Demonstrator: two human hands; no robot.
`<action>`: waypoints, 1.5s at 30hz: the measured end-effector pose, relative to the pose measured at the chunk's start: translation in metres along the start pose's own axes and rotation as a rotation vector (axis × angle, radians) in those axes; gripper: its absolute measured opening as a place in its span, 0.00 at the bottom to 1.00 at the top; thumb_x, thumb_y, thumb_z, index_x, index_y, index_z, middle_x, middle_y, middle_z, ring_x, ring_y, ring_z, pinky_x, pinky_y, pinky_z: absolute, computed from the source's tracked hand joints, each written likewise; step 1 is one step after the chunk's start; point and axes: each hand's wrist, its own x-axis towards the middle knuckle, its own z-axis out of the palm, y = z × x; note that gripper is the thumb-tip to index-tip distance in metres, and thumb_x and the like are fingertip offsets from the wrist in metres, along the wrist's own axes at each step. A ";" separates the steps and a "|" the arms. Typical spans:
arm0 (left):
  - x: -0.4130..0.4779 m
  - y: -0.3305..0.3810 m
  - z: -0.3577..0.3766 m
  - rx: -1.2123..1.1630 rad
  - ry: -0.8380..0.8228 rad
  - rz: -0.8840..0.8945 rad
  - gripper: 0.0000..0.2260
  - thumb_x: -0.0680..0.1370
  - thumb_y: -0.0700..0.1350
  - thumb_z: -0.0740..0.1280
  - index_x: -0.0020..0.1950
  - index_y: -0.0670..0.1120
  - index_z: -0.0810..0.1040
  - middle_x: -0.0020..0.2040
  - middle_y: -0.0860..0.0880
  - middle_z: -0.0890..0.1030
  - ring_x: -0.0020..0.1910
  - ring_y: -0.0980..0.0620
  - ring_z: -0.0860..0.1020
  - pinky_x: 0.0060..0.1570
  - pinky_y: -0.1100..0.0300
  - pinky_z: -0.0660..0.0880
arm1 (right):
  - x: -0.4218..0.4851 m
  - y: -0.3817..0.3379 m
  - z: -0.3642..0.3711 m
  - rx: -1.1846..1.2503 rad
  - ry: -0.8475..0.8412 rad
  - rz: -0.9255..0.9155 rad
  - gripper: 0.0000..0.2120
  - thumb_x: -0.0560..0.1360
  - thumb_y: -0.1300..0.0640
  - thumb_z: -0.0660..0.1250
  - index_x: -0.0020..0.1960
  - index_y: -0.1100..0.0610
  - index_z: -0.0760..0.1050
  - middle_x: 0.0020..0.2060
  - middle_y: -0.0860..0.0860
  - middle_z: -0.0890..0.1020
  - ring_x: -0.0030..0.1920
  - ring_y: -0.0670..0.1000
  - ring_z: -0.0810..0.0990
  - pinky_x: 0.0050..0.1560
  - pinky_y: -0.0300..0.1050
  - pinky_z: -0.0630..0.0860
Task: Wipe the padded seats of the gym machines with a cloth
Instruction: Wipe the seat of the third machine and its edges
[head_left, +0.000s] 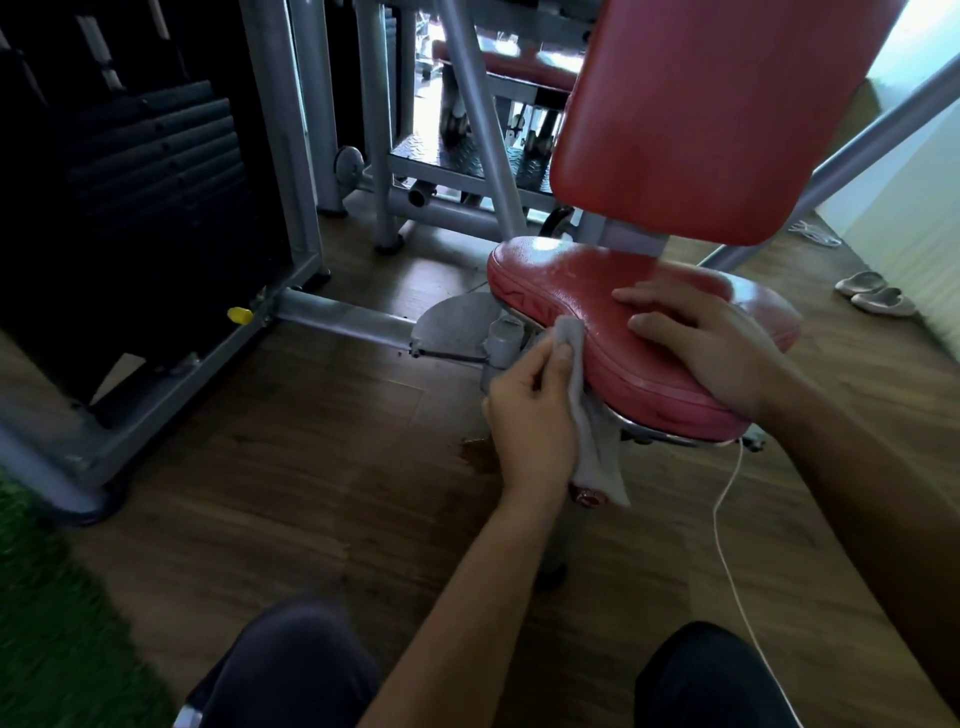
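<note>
A red padded seat (571, 291) sits on a grey machine frame, with a red backrest (701, 114) rising behind it. My left hand (530, 410) grips a grey-white cloth (592, 431) and presses it against the seat's front-left edge; the cloth's tail hangs down below the seat. My right hand (711, 343) rests flat on top of the seat, fingers spread and pointing left.
A black weight stack (156, 208) in a grey frame stands at the left, with a yellow pin (240, 315). More grey frame legs lie behind. A white cable (727, 519) trails over the wooden floor. Pale slippers (878, 296) lie at the right, green turf (47, 623) at the lower left.
</note>
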 end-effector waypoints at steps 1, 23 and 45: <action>0.011 0.001 0.001 0.020 0.020 0.000 0.11 0.82 0.45 0.67 0.61 0.45 0.84 0.52 0.50 0.87 0.54 0.53 0.84 0.60 0.46 0.79 | -0.001 0.000 0.000 -0.003 -0.001 0.003 0.27 0.67 0.31 0.59 0.64 0.36 0.78 0.67 0.38 0.76 0.69 0.42 0.71 0.74 0.51 0.63; 0.022 -0.003 -0.006 -0.014 0.010 0.012 0.11 0.81 0.45 0.69 0.62 0.50 0.84 0.55 0.53 0.86 0.57 0.57 0.83 0.60 0.60 0.79 | 0.026 -0.025 -0.017 0.073 -0.168 0.090 0.07 0.79 0.52 0.68 0.55 0.50 0.82 0.53 0.44 0.82 0.59 0.47 0.77 0.56 0.32 0.68; 0.076 0.003 -0.001 0.299 0.074 0.159 0.14 0.82 0.41 0.65 0.67 0.45 0.79 0.60 0.53 0.83 0.61 0.59 0.79 0.65 0.62 0.74 | 0.097 -0.022 0.040 -0.297 -0.249 0.042 0.20 0.84 0.44 0.51 0.75 0.36 0.65 0.79 0.43 0.61 0.79 0.51 0.57 0.74 0.72 0.51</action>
